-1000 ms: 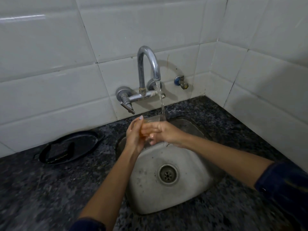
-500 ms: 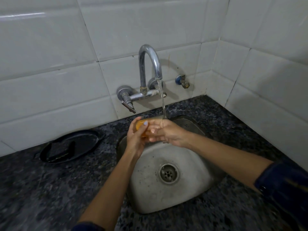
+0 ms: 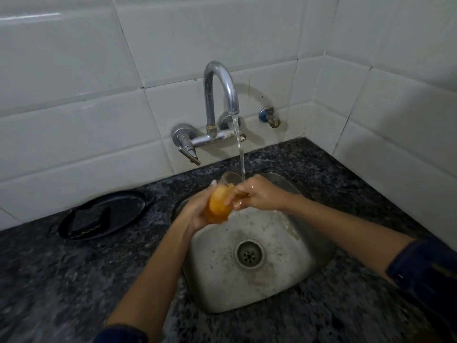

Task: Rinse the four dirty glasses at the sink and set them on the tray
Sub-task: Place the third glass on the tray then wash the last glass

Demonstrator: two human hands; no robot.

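A clear glass [image 3: 218, 205] holding orange liquid is tilted over the steel sink [image 3: 291, 273], its rim up toward the tap. My left hand [image 3: 195, 214] grips it from below and the left. My right hand [image 3: 257, 195] holds its right side, with fingers curled over the wall. Water runs from the curved chrome tap [image 3: 221, 85] and falls just past the glass rim onto my right hand. Other glasses and the tray are out of view.
A black oval plate [image 3: 128, 206] with a dark scrub pad [image 3: 89, 219] lies on the speckled granite counter [image 3: 49, 280] left of the sink. The tap lever [image 3: 189, 154] juts out low on the tiled wall. A small blue valve [image 3: 269, 117] sits to the right.
The glass has tipped further and swung left and lower, so the orange liquid now shows plainly. Both hands stayed on it under the running water.
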